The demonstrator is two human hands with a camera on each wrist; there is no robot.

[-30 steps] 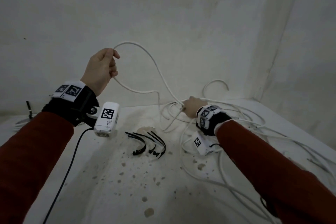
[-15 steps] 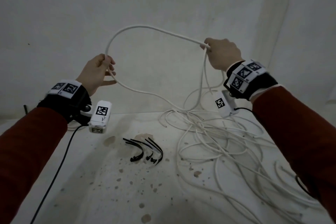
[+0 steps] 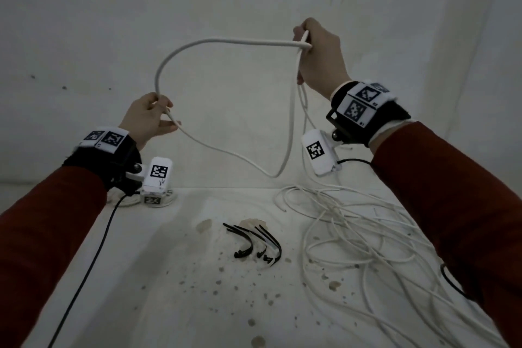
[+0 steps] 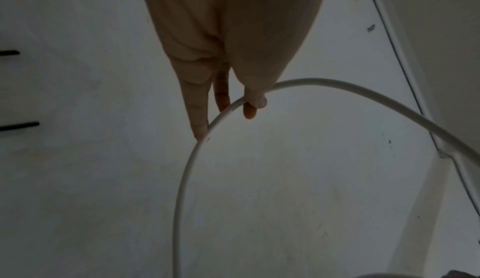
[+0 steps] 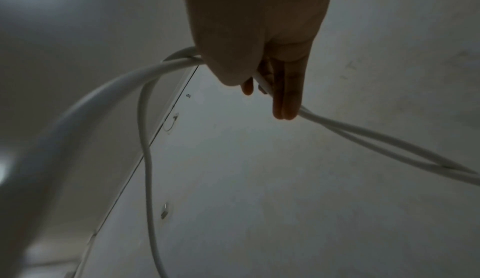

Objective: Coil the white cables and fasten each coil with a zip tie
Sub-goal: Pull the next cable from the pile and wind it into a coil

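While both hands are raised above the worktop (image 3: 175, 277), a loop of white cable (image 3: 226, 42) hangs between them. At about 1 o'clock in the head view, the right hand (image 3: 319, 59) grips the cable with curled fingers, and the cable's cut end pokes up out of the top of the fist. In the right wrist view several strands pass through that hand (image 5: 259, 36), some trailing off toward 4 o'clock. At about 9 o'clock, lower than the right, the left hand (image 3: 147, 120) pinches the same cable between thumb and forefinger; the left wrist view shows the thumb tip (image 4: 255, 99) on the cable (image 4: 324, 83) with the other fingers lying straight alongside it. From the left hand the cable arches up and across to the right hand, and a second run sags down from the left hand to a low bend near 6 o'clock of the loop before climbing to the right hand.

More white cable lies in a loose tangle (image 3: 367, 248) on the worktop toward 4 o'clock. A small bunch of black zip ties (image 3: 257, 243) lies on the stained worktop at 6 o'clock, just beside the tangle and not touching it.
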